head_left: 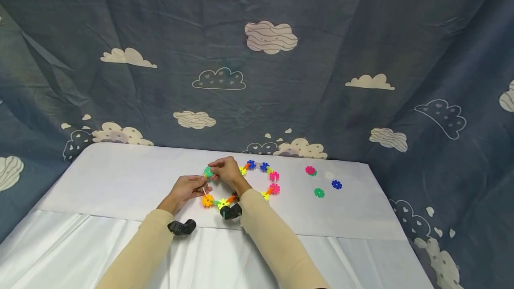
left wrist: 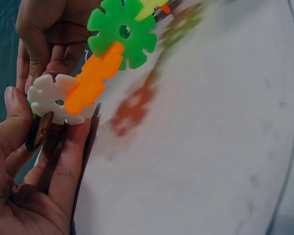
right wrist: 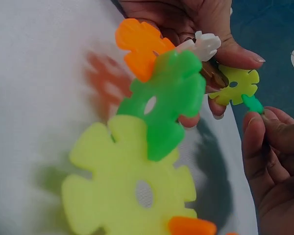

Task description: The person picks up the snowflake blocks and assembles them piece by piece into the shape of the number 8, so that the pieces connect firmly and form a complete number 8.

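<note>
A chain of notched plastic snowflake discs curves across the white tabletop, with an orange disc (head_left: 207, 200) near its front left. My left hand (head_left: 186, 189) grips one end; around its fingers are a white disc (left wrist: 59, 100), a brown disc (right wrist: 214, 78) and a yellow disc (right wrist: 234, 84). My right hand (head_left: 227, 171) pinches a small green disc (right wrist: 253, 104) edge-on against that yellow disc's rim. Whether their slots are engaged, I cannot tell. Further along hang an orange disc (left wrist: 94, 78) and a larger-looking green disc (left wrist: 122, 32). The right forearm hides part of the chain.
Loose discs lie to the right of the chain: a pink one (head_left: 310, 170) overlapping a green one, a white one (head_left: 329, 175), a blue one (head_left: 336, 184) and another green one (head_left: 319, 192). A dark cloud-print curtain (head_left: 225, 115) hangs behind the table.
</note>
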Motion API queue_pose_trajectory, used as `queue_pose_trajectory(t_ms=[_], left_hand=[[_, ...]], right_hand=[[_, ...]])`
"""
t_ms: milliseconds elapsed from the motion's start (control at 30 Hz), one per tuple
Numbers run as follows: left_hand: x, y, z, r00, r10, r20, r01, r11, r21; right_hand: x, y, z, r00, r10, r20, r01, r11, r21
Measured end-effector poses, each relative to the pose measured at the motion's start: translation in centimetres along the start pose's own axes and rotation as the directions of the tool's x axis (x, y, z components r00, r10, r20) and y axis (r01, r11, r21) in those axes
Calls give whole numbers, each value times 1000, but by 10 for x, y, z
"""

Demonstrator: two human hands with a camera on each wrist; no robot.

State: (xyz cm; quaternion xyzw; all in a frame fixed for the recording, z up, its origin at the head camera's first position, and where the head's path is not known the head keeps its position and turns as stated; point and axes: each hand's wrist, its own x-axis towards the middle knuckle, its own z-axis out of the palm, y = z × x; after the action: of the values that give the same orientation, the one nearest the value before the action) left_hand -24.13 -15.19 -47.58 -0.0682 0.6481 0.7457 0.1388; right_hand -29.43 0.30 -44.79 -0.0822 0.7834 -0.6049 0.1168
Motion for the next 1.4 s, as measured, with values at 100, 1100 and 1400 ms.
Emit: queue_pose_trajectory(t_ms=[100, 1100, 1400], left_hand=[[-1, -3, 5, 1000, 4, -1, -4, 1000, 0], [1, 6, 5, 994, -75, -74, 85, 985, 150], [3, 13, 5, 995, -89, -55, 97, 981, 168]], right_hand=[[-1, 2, -1, 1000, 17, -8, -18, 999, -42], [-48, 4, -97, 996, -92, 15, 94, 977, -190], [-99, 64, -211, 924, -102, -369, -81, 890, -449]])
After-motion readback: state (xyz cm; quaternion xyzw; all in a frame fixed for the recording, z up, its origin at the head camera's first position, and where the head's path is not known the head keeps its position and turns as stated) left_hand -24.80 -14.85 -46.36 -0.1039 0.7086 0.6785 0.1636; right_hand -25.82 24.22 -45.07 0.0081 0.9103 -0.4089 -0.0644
